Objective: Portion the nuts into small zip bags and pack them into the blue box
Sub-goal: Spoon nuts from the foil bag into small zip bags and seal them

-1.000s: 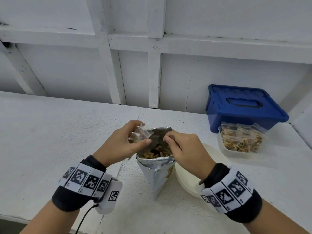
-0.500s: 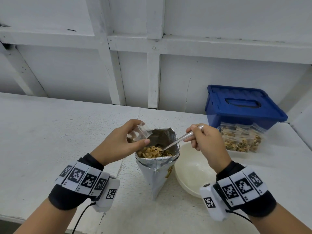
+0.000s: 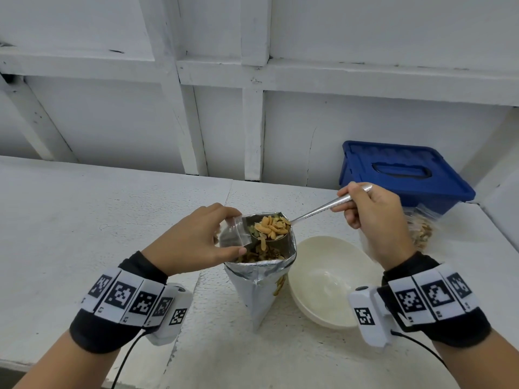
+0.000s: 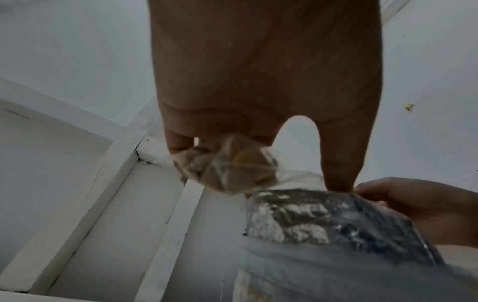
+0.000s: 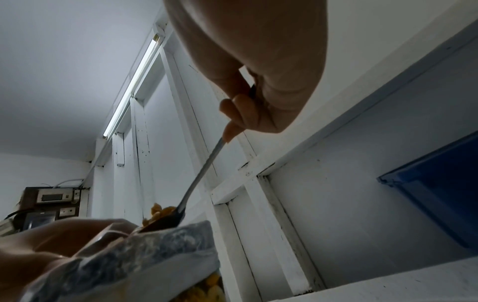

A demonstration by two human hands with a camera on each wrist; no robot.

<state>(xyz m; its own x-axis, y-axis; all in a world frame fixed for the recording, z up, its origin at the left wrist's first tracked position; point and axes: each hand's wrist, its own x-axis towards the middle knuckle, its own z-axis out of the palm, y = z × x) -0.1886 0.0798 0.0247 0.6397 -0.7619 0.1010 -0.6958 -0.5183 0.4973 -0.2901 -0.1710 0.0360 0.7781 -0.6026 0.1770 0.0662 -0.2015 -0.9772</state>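
A silver foil bag of nuts stands open at the table's middle. My left hand pinches a small clear zip bag at the foil bag's left rim; the left wrist view shows the zip bag holding some nuts. My right hand grips the handle of a metal spoon. The spoon bowl, heaped with nuts, hovers over the foil bag beside the zip bag's mouth. The blue box sits lidded at the back right.
A cream bowl lies right of the foil bag. Filled clear bags of nuts lie in front of the blue box, partly behind my right hand. A white panelled wall runs along the table's far edge.
My right hand drew back from the foil bag's mouth and lifted the spoon out, now loaded with nuts, up to the zip bag's opening. The left hand stayed put.
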